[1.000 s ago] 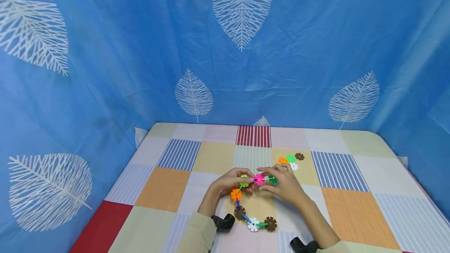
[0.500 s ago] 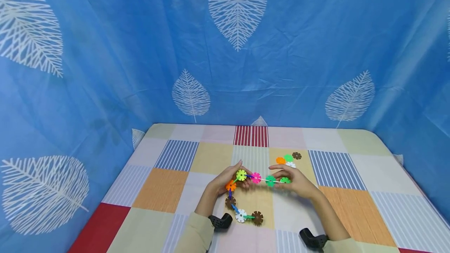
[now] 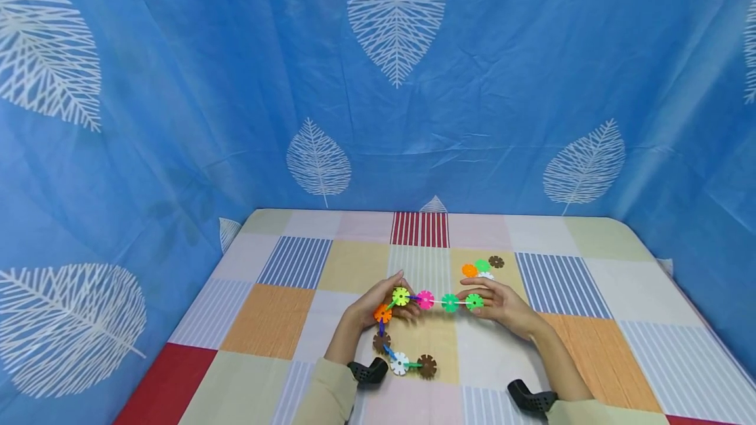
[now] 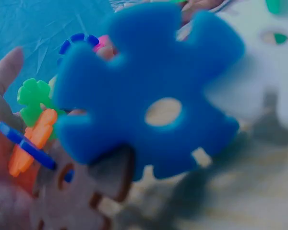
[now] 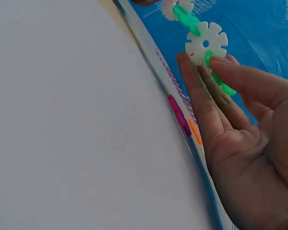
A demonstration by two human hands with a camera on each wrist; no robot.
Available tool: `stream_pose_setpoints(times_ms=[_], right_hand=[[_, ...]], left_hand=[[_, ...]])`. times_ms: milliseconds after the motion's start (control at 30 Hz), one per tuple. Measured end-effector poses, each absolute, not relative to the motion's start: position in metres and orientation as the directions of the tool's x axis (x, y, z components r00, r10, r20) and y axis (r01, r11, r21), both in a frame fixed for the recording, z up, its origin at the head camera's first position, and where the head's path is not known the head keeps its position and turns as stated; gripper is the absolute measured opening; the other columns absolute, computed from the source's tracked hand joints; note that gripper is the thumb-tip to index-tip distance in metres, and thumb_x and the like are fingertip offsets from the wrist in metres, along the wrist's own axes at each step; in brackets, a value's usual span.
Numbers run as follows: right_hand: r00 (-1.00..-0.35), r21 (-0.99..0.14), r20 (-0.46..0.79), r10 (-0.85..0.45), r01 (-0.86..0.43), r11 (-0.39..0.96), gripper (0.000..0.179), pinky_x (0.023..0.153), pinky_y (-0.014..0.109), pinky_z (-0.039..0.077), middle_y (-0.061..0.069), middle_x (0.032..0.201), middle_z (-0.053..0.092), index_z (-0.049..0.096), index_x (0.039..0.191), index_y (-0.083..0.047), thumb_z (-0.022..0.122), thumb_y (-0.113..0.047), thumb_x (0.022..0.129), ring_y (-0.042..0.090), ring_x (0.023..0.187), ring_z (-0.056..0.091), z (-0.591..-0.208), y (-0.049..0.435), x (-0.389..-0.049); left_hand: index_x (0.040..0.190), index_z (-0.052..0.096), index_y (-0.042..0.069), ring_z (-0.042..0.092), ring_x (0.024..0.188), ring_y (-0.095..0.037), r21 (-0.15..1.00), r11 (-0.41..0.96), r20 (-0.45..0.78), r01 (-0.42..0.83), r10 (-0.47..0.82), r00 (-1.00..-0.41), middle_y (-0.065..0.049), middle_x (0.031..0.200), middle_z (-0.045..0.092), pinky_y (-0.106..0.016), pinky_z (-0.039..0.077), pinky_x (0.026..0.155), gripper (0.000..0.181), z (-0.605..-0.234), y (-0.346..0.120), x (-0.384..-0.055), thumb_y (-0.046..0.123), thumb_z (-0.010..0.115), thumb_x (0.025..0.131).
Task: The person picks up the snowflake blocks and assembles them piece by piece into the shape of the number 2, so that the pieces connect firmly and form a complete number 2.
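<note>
A chain of slotted snowflake discs (image 3: 426, 300) stretches between the two hands, its discs joined at angles to one another. My left hand (image 3: 369, 303) holds it near the yellow disc (image 3: 401, 296), thumb raised and fingers curled beneath. From there an orange disc (image 3: 382, 313), a white disc (image 3: 399, 364) and brown ones hang toward the front. A blue disc (image 4: 134, 91) fills much of the left wrist view. My right hand (image 3: 508, 310) pinches the chain's right end at a green disc (image 3: 474, 302); the right wrist view shows the thumb against it, beside a white disc (image 5: 206, 40).
Behind the right hand lie loose discs: orange (image 3: 469, 270), green (image 3: 482, 265), brown (image 3: 496, 262) and a white one (image 3: 485, 275) partly hidden by the fingers. A patchwork cloth (image 3: 283, 320) covers the table. Blue curtain (image 3: 378, 110) with white leaves hangs behind it.
My right hand has moved right, and the chain's green end discs now show clearly. The left thumb has lifted off the yellow disc. The front part of the chain has shifted left.
</note>
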State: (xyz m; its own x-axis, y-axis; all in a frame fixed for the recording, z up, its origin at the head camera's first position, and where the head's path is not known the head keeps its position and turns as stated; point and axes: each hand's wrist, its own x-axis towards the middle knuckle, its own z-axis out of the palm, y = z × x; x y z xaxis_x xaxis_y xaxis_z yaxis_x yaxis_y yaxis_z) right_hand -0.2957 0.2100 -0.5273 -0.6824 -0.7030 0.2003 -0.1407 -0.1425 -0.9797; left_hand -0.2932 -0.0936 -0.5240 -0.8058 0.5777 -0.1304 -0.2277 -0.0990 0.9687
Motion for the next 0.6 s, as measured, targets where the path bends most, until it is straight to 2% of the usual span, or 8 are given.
stream_pose_setpoints(times_ms=[133, 233, 333, 400, 467, 600], right_hand=[[-0.719, -0.987, 0.142, -0.681, -0.152, -0.046, 0.047, 0.085, 0.034, 0.050, 0.028, 0.119, 0.053, 0.039, 0.131, 0.010, 0.057, 0.001, 0.089, 0.023, 0.106, 0.058, -0.525, 0.205, -0.292], [-0.708, -0.979, 0.088, -0.700, -0.190, 0.068, 0.041, 0.077, 0.035, 0.053, 0.023, 0.111, 0.059, 0.046, 0.128, 0.006, 0.058, -0.008, 0.091, 0.021, 0.094, 0.062, -0.520, 0.198, -0.289], [-0.684, -0.959, 0.025, -0.729, -0.222, 0.176, 0.040, 0.063, 0.030, 0.052, 0.018, 0.093, 0.066, 0.049, 0.128, 0.001, 0.056, -0.016, 0.093, 0.016, 0.073, 0.061, -0.513, 0.185, -0.285], [-0.680, -0.951, -0.005, -0.733, -0.224, 0.214, 0.038, 0.053, 0.025, 0.046, 0.015, 0.079, 0.066, 0.052, 0.127, 0.001, 0.056, -0.018, 0.093, 0.013, 0.059, 0.055, -0.509, 0.177, -0.282], [-0.708, -0.951, -0.019, -0.706, -0.206, 0.232, 0.035, 0.051, 0.023, 0.043, 0.019, 0.072, 0.064, 0.055, 0.124, 0.002, 0.056, -0.016, 0.093, 0.012, 0.056, 0.051, -0.501, 0.170, -0.277], [-0.795, -0.970, 0.030, -0.606, -0.171, 0.176, 0.033, 0.052, 0.026, 0.047, 0.023, 0.072, 0.061, 0.055, 0.120, 0.007, 0.054, -0.012, 0.093, 0.015, 0.058, 0.053, -0.505, 0.169, -0.276]], left_hand=[[0.095, 0.057, 0.009, 0.064, 0.074, -0.020, 0.961, -0.138, -0.133, -0.238, 0.526, -0.840, -0.011, 0.092, 0.064, -0.027, 0.052, 0.070, 0.043, -0.524, -0.094, -0.292, 0.047, 0.039, 0.096], [0.099, 0.057, 0.007, 0.062, 0.077, -0.019, 0.958, -0.162, -0.130, -0.236, 0.490, -0.862, -0.012, 0.103, 0.062, -0.030, 0.054, 0.069, 0.045, -0.523, -0.092, -0.292, 0.047, 0.036, 0.097], [0.104, 0.057, 0.004, 0.060, 0.091, -0.020, 0.977, -0.124, -0.101, -0.174, 0.450, -0.887, -0.014, 0.107, 0.063, -0.035, 0.047, 0.085, 0.052, -0.522, -0.089, -0.292, 0.050, 0.032, 0.097], [0.107, 0.056, 0.002, 0.056, 0.103, -0.022, 0.989, -0.094, -0.066, -0.117, 0.423, -0.904, -0.014, 0.107, 0.063, -0.042, 0.039, 0.095, 0.056, -0.522, -0.088, -0.292, 0.050, 0.031, 0.097], [0.109, 0.056, 0.000, 0.052, 0.110, -0.024, 0.995, -0.071, -0.041, -0.073, 0.376, -0.926, -0.013, 0.107, 0.062, -0.044, 0.032, 0.101, 0.060, -0.522, -0.089, -0.291, 0.054, 0.033, 0.095], [0.113, 0.052, -0.004, 0.052, 0.109, -0.024, 0.987, -0.136, -0.035, -0.084, 0.326, -0.945, -0.013, 0.111, 0.057, -0.041, 0.041, 0.096, 0.055, -0.523, -0.096, -0.292, 0.047, 0.044, 0.094]])
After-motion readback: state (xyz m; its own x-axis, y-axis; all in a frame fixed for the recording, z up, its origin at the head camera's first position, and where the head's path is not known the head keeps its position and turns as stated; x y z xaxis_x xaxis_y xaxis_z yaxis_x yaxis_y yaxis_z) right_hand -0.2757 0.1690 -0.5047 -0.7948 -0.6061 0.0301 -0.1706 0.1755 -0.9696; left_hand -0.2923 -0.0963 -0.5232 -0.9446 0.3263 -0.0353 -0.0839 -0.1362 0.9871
